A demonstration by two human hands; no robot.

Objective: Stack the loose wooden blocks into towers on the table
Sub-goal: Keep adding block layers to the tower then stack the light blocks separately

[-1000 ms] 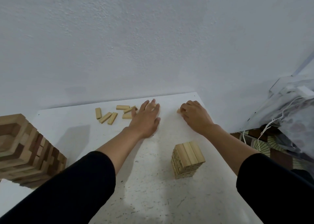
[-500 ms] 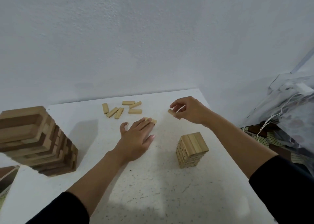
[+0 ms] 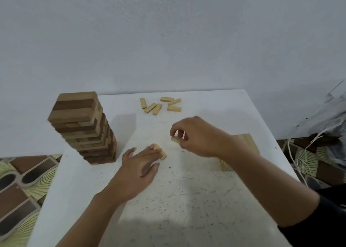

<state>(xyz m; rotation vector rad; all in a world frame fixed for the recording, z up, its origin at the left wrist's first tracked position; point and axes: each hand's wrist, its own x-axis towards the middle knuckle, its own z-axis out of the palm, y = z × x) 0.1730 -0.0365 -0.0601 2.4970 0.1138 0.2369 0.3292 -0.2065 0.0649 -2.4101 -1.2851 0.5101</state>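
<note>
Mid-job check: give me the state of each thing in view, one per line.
Left hand: flat on table, fingertips on two small blocks.
Right hand: raised, pinching one block.
Tall tower: upright.
Short tower: upright, partly hidden by forearm.
Loose blocks: six, lying flat, unstacked.

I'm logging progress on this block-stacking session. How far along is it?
Partly done. A tall tower stands at the left, and a short tower sits behind the right forearm. The right hand pinches one small block; the left hand touches blocks on the table. Six loose blocks remain by the wall.
</note>
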